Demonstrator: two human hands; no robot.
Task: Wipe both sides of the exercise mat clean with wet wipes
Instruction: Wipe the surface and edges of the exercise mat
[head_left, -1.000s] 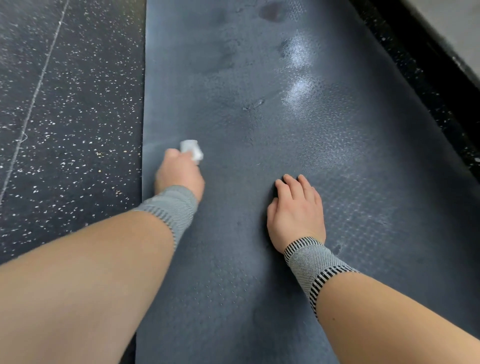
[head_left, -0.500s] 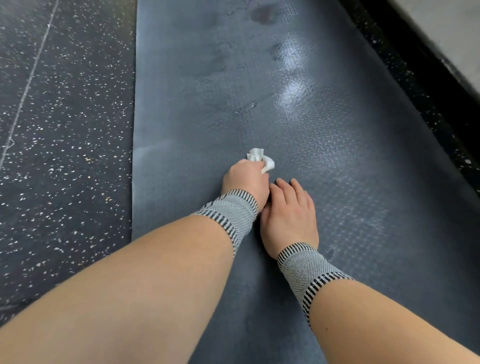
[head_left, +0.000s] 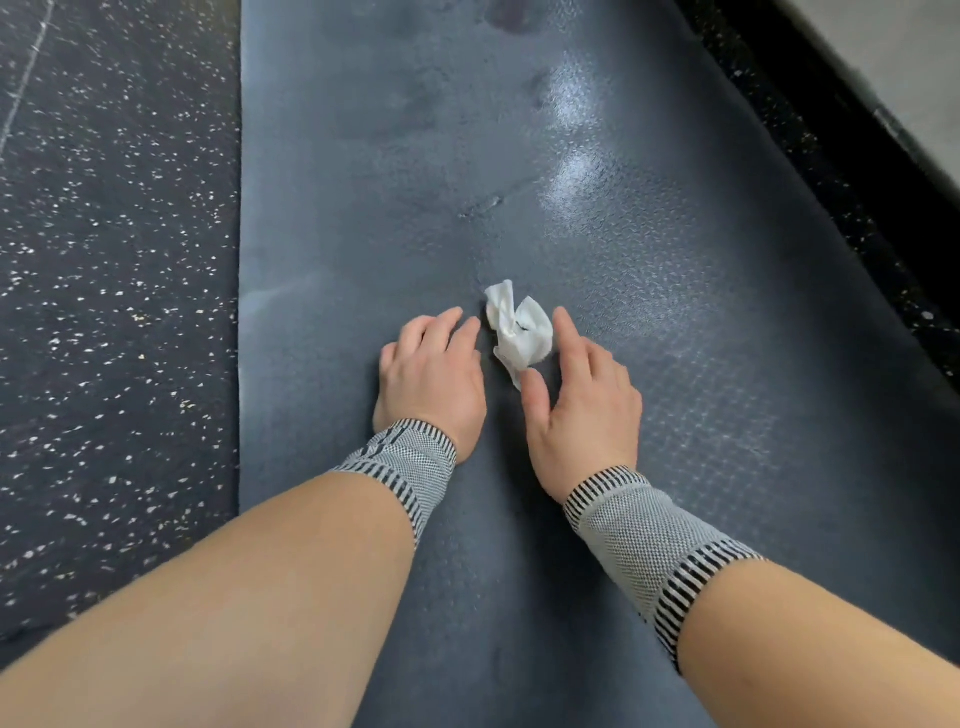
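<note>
Nowhere on the exercise mat (head_left: 363, 208), the wet wipe (head_left: 519, 332) or the striped knit wristbands (head_left: 410, 462) is any writing or brand legible. Crumpled and white, the wet wipe lies on the mat between both hands, just at 2 o'clock of the left hand (head_left: 431, 374), whose relaxed fingers rest spread on the mat, and at 11 o'clock of the right hand (head_left: 582, 405), open with thumb and forefinger flanking its lower end. Dark grey and embossed, the mat shines wet toward 12 o'clock, on speckled flooring (head_left: 114, 260).
</note>
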